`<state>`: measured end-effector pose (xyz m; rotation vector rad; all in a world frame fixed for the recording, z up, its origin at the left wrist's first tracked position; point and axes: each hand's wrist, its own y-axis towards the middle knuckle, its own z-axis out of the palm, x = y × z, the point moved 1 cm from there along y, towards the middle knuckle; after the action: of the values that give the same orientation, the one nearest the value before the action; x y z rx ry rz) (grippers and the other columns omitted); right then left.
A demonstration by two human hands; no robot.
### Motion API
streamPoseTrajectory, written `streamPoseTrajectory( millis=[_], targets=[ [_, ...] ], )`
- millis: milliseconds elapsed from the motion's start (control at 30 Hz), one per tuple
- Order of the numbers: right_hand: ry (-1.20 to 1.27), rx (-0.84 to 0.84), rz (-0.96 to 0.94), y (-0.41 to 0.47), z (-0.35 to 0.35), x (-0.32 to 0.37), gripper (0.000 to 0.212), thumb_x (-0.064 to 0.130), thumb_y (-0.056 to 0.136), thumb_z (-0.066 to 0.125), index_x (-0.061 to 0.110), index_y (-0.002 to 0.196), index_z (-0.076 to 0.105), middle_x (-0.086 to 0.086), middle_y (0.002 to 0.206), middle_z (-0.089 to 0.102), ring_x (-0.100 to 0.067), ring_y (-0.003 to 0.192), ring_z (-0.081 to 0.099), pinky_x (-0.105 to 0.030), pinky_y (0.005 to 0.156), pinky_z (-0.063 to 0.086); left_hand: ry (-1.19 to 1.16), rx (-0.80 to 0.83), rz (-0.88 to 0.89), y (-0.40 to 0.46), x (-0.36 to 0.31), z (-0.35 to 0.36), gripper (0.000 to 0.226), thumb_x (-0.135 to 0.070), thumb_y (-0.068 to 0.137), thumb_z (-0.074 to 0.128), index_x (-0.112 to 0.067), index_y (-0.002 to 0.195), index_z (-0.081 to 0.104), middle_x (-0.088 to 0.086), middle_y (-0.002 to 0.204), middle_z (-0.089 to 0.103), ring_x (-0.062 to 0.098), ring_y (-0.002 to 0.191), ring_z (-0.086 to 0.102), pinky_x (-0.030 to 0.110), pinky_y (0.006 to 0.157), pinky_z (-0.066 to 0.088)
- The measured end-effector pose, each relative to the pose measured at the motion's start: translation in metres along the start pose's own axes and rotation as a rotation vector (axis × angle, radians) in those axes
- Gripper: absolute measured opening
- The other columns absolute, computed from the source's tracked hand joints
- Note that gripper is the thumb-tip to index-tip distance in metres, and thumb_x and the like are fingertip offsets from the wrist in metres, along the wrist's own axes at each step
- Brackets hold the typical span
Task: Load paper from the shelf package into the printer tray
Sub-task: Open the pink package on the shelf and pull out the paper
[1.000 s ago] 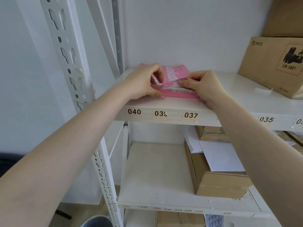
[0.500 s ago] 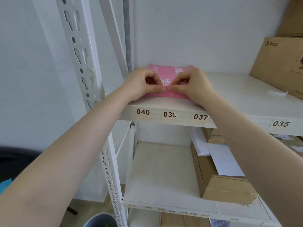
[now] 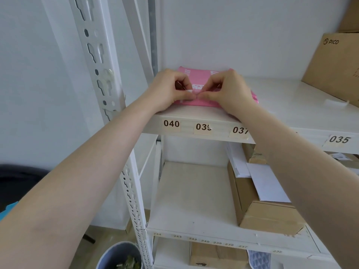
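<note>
A pink paper package (image 3: 200,74) lies flat on the upper white shelf (image 3: 291,105), near its left end above the labels 040, 039 and 037. My left hand (image 3: 171,90) and my right hand (image 3: 227,90) rest on top of it, side by side. Both pinch the wrapper at the front middle of the package, thumbs and fingertips nearly touching each other. The hands hide most of the package's top. No printer or tray is in view.
A large cardboard box marked PICO (image 3: 336,66) stands at the right of the same shelf. The shelf below holds a brown box (image 3: 260,208) with white sheets (image 3: 266,183) on it. A perforated white upright (image 3: 108,105) rises at left. A bin (image 3: 120,257) sits on the floor.
My hands came together from the package's two sides to its front middle, and the lifted wrapper flap now lies down under my fingers. The camera shifted slightly left.
</note>
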<state>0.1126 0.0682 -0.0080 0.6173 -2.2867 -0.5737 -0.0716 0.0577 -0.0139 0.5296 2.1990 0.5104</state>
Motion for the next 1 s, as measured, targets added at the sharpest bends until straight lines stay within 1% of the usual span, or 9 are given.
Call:
streamPoseTrajectory(
  millis=[133, 200, 333, 400, 467, 600, 700, 800, 1000],
  targets=[
    [0.118, 0.030, 0.022, 0.000, 0.000, -0.002, 0.020, 0.038, 0.066, 0.080, 0.020, 0.072, 0.075, 0.006, 0.071, 0.071, -0.011, 0.069, 0.061, -0.045, 0.078, 0.054, -0.064, 0.018, 0.037, -0.004, -0.004, 0.000, 0.018, -0.020, 0.079, 0.074, -0.006, 0.080, 0.063, -0.009, 0.058, 0.067, 0.005, 0.056, 0.060, 0.014, 0.056, 0.045],
    [0.164, 0.023, 0.039, 0.000, 0.001, -0.004, 0.022, 0.040, 0.065, 0.081, 0.020, 0.070, 0.075, 0.005, 0.068, 0.070, -0.010, 0.065, 0.057, -0.041, 0.073, 0.052, -0.098, 0.044, 0.040, -0.005, -0.005, 0.000, 0.019, -0.019, 0.079, 0.074, -0.007, 0.084, 0.060, -0.006, 0.065, 0.066, 0.006, 0.059, 0.060, 0.017, 0.060, 0.046],
    [0.330, -0.022, 0.086, 0.003, 0.000, -0.007, 0.020, 0.031, 0.068, 0.082, 0.013, 0.069, 0.074, 0.016, 0.042, 0.051, 0.000, 0.043, 0.039, -0.014, 0.047, 0.033, -0.164, 0.030, 0.090, -0.006, -0.006, -0.001, 0.027, -0.005, 0.078, 0.074, -0.010, 0.086, 0.049, 0.010, 0.080, 0.066, 0.006, 0.060, 0.066, 0.021, 0.064, 0.052],
    [0.370, -0.029, 0.109, 0.003, -0.001, -0.007, 0.020, 0.026, 0.069, 0.082, 0.007, 0.074, 0.074, 0.014, 0.043, 0.051, 0.001, 0.041, 0.038, -0.012, 0.045, 0.031, -0.203, 0.029, 0.111, -0.007, -0.007, -0.001, 0.026, -0.002, 0.079, 0.072, -0.011, 0.079, 0.047, 0.016, 0.086, 0.065, 0.011, 0.062, 0.068, 0.026, 0.066, 0.054],
    [0.376, -0.019, 0.112, 0.002, -0.001, -0.005, 0.022, 0.025, 0.069, 0.082, 0.006, 0.076, 0.075, 0.006, 0.050, 0.055, 0.001, 0.042, 0.040, -0.012, 0.046, 0.033, -0.235, 0.020, 0.100, -0.007, -0.007, -0.002, 0.024, -0.003, 0.079, 0.072, -0.010, 0.078, 0.049, 0.016, 0.087, 0.066, 0.009, 0.065, 0.068, 0.021, 0.064, 0.053],
    [0.332, 0.000, 0.187, 0.009, -0.002, -0.007, 0.019, 0.031, 0.068, 0.083, 0.015, 0.070, 0.074, 0.014, 0.040, 0.049, -0.001, 0.036, 0.034, -0.013, 0.038, 0.027, -0.307, -0.065, 0.044, -0.007, -0.004, -0.007, 0.025, 0.001, 0.080, 0.070, -0.014, 0.079, 0.050, 0.010, 0.098, 0.070, 0.010, 0.084, 0.070, 0.023, 0.073, 0.055],
    [0.290, 0.028, 0.246, 0.015, -0.003, -0.008, 0.024, 0.042, 0.064, 0.083, 0.020, 0.067, 0.073, 0.003, 0.051, 0.048, -0.011, 0.042, 0.034, -0.018, 0.043, 0.028, -0.214, -0.030, 0.057, -0.008, -0.005, -0.007, 0.008, -0.003, 0.087, 0.063, -0.010, 0.089, 0.067, 0.008, 0.117, 0.066, 0.010, 0.106, 0.064, 0.022, 0.090, 0.050],
    [0.252, 0.063, 0.276, 0.016, -0.005, -0.008, 0.023, 0.046, 0.062, 0.083, 0.025, 0.065, 0.074, 0.003, 0.055, 0.054, -0.011, 0.048, 0.042, -0.020, 0.047, 0.034, -0.077, 0.015, 0.029, -0.008, -0.005, -0.005, 0.016, -0.016, 0.082, 0.071, -0.017, 0.097, 0.074, 0.001, 0.121, 0.063, 0.004, 0.113, 0.056, 0.010, 0.088, 0.042],
    [0.256, 0.227, 0.229, 0.015, -0.021, -0.008, 0.017, 0.024, 0.065, 0.085, 0.026, 0.079, 0.076, 0.008, 0.072, 0.073, -0.001, 0.067, 0.064, -0.016, 0.072, 0.050, 0.049, 0.045, 0.081, -0.004, -0.006, -0.003, 0.022, -0.020, 0.074, 0.078, -0.024, 0.094, 0.073, -0.002, 0.121, 0.061, -0.003, 0.107, 0.051, 0.002, 0.086, 0.035]
  ],
)
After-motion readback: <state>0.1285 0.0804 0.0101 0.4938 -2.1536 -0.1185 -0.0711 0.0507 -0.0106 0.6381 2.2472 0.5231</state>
